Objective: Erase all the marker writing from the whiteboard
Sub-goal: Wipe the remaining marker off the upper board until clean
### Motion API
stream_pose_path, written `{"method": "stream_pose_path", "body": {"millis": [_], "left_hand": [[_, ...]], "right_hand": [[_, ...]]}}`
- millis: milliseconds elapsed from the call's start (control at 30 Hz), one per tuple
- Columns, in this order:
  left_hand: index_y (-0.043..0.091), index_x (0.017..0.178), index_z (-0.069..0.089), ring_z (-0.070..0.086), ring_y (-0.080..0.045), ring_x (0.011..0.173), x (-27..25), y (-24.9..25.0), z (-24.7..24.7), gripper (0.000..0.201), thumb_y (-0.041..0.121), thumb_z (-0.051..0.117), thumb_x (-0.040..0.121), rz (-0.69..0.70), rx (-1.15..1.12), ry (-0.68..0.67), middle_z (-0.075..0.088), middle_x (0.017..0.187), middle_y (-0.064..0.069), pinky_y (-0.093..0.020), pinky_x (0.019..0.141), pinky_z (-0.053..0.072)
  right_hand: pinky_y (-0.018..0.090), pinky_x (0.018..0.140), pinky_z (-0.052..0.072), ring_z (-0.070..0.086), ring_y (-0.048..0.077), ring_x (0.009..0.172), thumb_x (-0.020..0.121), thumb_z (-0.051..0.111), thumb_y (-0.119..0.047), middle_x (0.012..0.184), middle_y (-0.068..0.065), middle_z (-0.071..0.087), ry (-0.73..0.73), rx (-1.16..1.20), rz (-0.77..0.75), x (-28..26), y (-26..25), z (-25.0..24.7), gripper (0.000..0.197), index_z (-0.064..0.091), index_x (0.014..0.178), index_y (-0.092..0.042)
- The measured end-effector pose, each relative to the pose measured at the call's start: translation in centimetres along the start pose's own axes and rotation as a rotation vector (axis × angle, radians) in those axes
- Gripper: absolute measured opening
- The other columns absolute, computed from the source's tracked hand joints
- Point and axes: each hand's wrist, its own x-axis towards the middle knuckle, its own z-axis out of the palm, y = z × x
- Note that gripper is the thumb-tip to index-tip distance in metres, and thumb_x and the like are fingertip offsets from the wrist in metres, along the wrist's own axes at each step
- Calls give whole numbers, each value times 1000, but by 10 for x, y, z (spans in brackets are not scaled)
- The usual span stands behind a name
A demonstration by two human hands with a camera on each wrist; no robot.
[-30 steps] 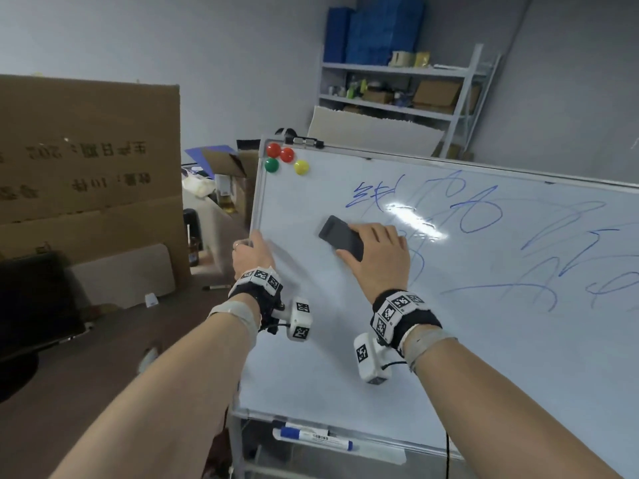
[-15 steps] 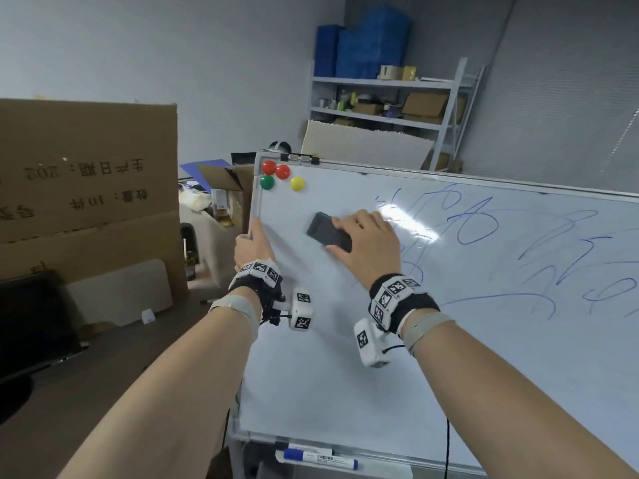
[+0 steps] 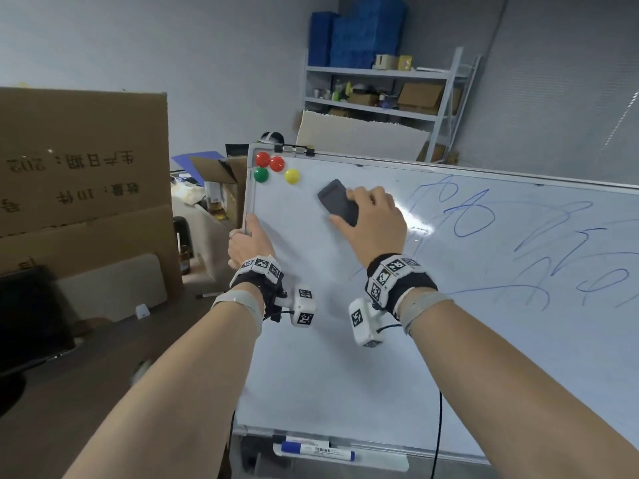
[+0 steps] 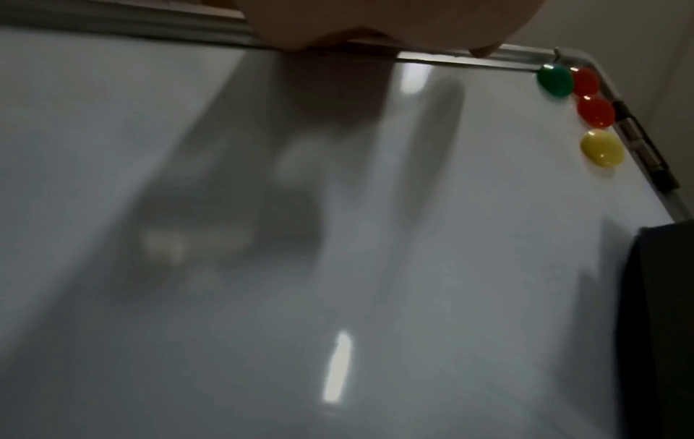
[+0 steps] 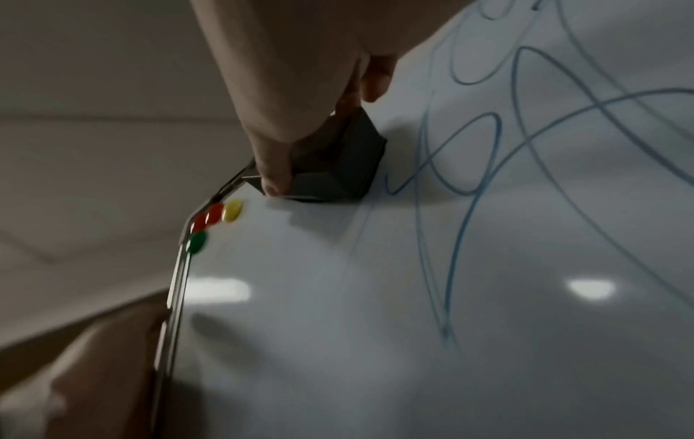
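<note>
Whiteboard [image 3: 345,357] on a stand fills the right and centre of the head view, tilted away so its long axis runs left to right. The right hand [image 3: 375,219] presses a dark rectangular eraser [image 3: 337,201] flat against the upper left part of the board, thumb and fingers curled around its body; the right wrist view shows the thumb on one side and fingertips on the other. The eraser lies slanted, its long axis pointing up and to the left. The left hand [image 3: 249,243] grips the board's left frame edge, thumb on the front face and the fingers wrapped behind, out of sight, steadying the board. The two hands are apart, with bare white surface between them. Blue marker writing [image 3: 473,216] begins just to the right of the right hand and stretches across the board to its far right edge, so all remaining writing lies rightward of the eraser, on the side of the right hand and away from the left. The area to the left looks wiped, so the job seems to be in an early stage. Four round magnets [image 3: 276,169], two red, one green, one yellow, cluster near the top left corner, close to the eraser. A blue-capped marker [image 3: 316,451] lies in the tray below the board.
</note>
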Motion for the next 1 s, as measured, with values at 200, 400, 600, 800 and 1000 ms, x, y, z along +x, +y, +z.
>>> {"method": "stream_pose_path", "body": {"millis": [200,400,600,800,1000], "left_hand": [[11,115,60,52,-36,118,-1,-5,11,59,59,35,91,63,33,8,63,122,-13,-49,108,32],[11,118,60,50,-36,120,0,-7,18,64,61,33,88,71,49,84,62,125,-14,-52,108,32],[8,119,59,50,-35,122,9,-8,11,58,56,36,95,100,76,49,60,127,-15,-48,108,29],[7,125,59,49,-34,126,8,-6,11,62,57,32,99,106,77,-12,59,131,-15,-46,109,28],[8,126,59,50,-34,124,7,-8,19,70,63,28,96,103,56,9,62,128,-14,-48,110,29]], "right_hand": [[42,77,49,51,33,106,88,60,-56,119,12,53,243,-40,382,10,63,-27,49,51,121,-21],[47,87,45,48,37,113,92,57,-51,125,18,50,325,-68,655,0,95,-32,51,49,129,-17],[36,80,43,49,26,100,81,69,-55,110,7,54,47,107,178,9,30,-6,49,57,118,-24],[39,89,43,50,22,100,73,79,-51,102,0,54,-349,173,-252,-50,5,36,54,63,119,-27],[41,89,43,53,26,102,84,68,-56,109,2,57,-142,3,-205,-48,50,14,51,60,124,-26]]}}
